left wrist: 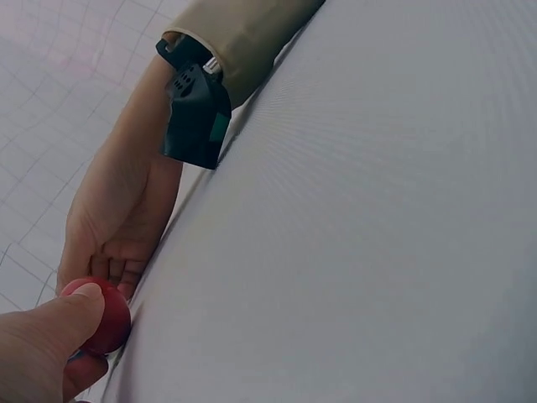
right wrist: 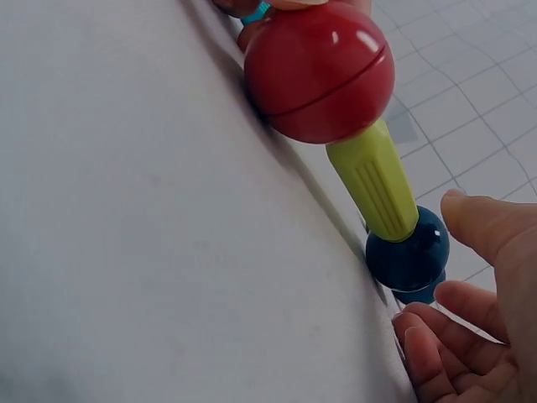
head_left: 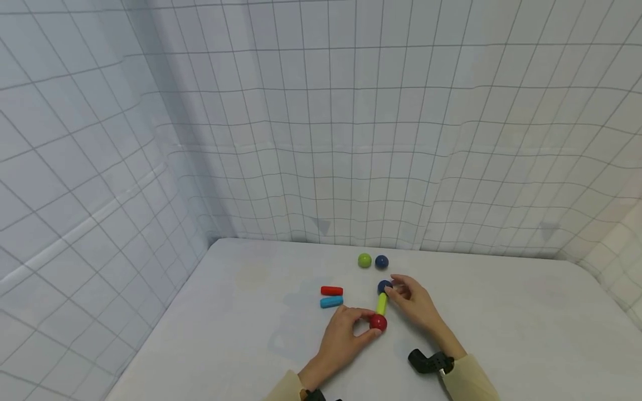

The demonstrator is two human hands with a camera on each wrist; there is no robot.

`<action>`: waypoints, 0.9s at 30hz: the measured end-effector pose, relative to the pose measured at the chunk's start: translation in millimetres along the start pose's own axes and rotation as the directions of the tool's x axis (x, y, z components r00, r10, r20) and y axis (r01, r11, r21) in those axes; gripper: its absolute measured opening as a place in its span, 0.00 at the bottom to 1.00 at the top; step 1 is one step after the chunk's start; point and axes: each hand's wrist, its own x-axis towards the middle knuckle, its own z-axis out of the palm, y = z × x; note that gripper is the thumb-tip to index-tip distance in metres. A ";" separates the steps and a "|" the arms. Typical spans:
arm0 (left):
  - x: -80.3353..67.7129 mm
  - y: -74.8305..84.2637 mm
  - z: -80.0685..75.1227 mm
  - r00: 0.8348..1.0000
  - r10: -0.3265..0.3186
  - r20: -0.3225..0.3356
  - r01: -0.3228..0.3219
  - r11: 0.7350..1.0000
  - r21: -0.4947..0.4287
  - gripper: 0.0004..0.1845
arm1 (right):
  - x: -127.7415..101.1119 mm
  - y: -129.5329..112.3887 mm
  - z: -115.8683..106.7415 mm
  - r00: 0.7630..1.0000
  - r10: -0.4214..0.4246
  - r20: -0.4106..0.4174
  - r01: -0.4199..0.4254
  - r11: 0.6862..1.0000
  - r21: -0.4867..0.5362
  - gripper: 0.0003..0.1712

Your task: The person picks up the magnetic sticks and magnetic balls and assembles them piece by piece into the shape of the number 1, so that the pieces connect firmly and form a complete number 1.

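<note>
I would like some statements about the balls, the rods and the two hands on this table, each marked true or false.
1. The left hand holds the red ball. True.
2. The yellow-green rod joins the red ball to a dark blue ball. True.
3. The red rod and the light blue rod stand upright. False: both lie flat, side by side, left of the hands.
4. A green ball and a second dark blue ball lie close together behind the hands. True.
5. The right hand rests far from the joined pieces. False: its fingers are right at the dark blue ball on the rod's end.
</note>
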 end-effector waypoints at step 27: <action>3.4 -3.1 6.0 0.999 -0.014 -0.036 0.013 1.000 -0.015 0.21 | -35.2 -19.2 -11.5 0.968 0.168 0.187 -0.191 0.975 0.114 0.20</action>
